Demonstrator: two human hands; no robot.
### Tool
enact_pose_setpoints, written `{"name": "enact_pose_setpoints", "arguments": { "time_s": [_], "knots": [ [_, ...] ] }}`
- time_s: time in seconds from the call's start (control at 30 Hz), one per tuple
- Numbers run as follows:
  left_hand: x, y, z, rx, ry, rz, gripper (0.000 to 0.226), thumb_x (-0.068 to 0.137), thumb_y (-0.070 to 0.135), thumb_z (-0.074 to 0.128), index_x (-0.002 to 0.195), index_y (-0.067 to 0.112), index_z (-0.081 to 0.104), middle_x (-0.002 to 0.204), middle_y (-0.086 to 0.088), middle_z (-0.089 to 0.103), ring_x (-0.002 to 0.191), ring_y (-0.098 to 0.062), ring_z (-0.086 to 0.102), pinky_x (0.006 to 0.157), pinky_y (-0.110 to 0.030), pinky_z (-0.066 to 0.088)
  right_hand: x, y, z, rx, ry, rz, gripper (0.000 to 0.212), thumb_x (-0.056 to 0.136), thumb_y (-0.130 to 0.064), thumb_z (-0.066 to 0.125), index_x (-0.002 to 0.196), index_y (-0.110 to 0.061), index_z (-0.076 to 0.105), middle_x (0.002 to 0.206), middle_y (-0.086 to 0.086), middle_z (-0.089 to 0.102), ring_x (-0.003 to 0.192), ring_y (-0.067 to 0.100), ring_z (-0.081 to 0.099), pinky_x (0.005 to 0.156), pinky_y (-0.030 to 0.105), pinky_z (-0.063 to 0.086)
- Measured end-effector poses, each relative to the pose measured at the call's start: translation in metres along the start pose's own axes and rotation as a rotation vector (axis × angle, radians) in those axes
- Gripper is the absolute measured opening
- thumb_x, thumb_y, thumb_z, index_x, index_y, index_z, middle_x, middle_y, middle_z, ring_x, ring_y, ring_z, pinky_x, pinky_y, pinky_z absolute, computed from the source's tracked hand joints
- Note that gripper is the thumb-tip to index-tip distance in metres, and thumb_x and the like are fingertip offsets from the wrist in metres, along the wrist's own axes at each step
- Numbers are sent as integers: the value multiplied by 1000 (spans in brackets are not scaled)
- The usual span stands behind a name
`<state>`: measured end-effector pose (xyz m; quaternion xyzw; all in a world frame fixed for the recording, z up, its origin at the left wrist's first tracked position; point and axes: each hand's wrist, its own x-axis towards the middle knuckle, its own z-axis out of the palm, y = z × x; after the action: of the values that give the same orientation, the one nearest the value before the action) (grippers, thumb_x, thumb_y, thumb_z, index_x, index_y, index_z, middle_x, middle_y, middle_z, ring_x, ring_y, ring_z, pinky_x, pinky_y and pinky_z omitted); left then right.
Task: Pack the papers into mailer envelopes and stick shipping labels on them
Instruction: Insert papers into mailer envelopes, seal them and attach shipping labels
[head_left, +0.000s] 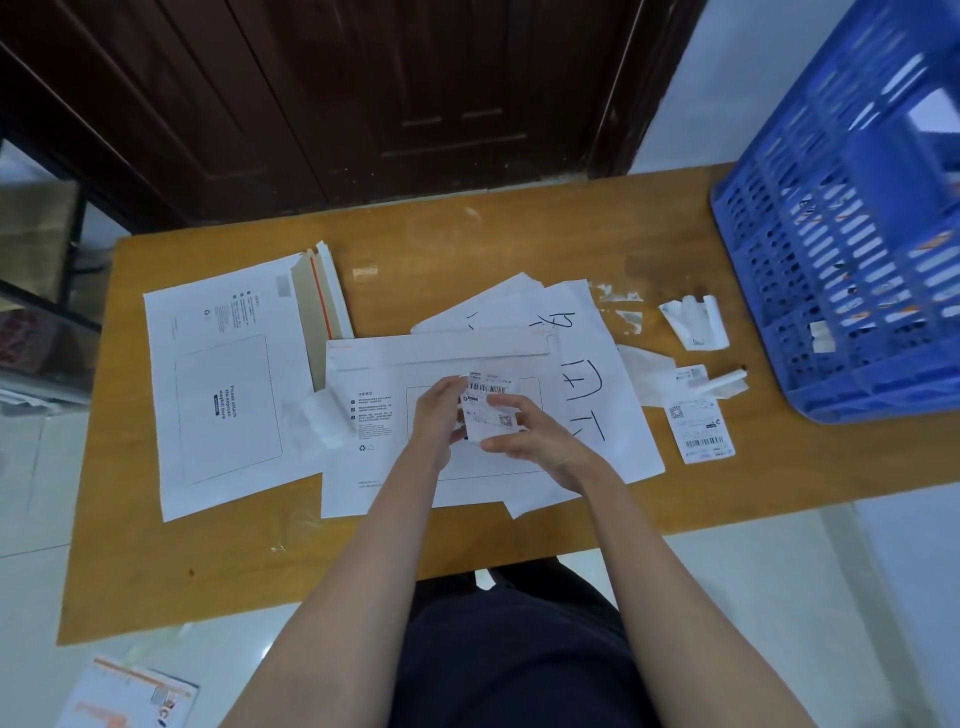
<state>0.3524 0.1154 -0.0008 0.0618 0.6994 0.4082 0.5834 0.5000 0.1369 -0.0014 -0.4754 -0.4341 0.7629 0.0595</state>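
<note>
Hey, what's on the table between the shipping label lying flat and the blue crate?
In the head view, a white marker lies on the table between the flat shipping label and the blue crate.

Even, soft daylight, faint shadows; wide-angle bending and blur at the edges.

My one camera sits on my head, looking forward and steeply down over the worktop (156, 571) from close above. My forearms rise from 6 o'clock; a dark wooden door (415, 93) lies at 12, a blue crate (857, 249) at 2.
</note>
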Motion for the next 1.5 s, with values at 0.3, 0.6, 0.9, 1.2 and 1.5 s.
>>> {"name": "enact_pose_setpoints", "arguments": {
  "time_s": [0.3,0.6,0.9,1.2,1.5],
  "knots": [
    [0,-5,0,-58,118,9,18,98,19,50,84,20,62,91,-6,60,82,-20,57,60,-24,54,-7,-9,1,-91,-98,25,62,84,-27,71,137,-29,39,131,-4,45,116,13,51,104,32,39],
    [-6,-13,-8,30,-15,-23,16,97,16,50,88,20,63,89,-6,65,72,-18,67,70,-28,56,3,-7,0,67,306,-1,20,93,-23,56,100,-17,74,99,-4,66,95,16,59,77,21,46],
    [-1,-15,-21,57,-67,74,22,85,1,67,100,11,53,98,-10,64,79,-21,63,60,-23,57,16,-6,3,14,268,-3,49,75,9,59,113,-20,65,112,5,66,101,16,59,79,21,47],
    [3,-20,-21,161,94,251,18,86,-6,53,85,8,64,91,-6,65,78,-16,64,54,-27,57,29,-12,10,72,391,49,20,91,-25,56,97,-9,67,103,3,66,90,19,59,71,25,43],
    [11,-26,-25,321,109,333,36,87,-7,52,104,16,73,92,-3,64,59,-5,62,53,-19,54,41,-4,7,-231,463,-66,37,85,1,51,109,-20,69,102,-4,50,82,5,51,65,11,38]
  ]
}}
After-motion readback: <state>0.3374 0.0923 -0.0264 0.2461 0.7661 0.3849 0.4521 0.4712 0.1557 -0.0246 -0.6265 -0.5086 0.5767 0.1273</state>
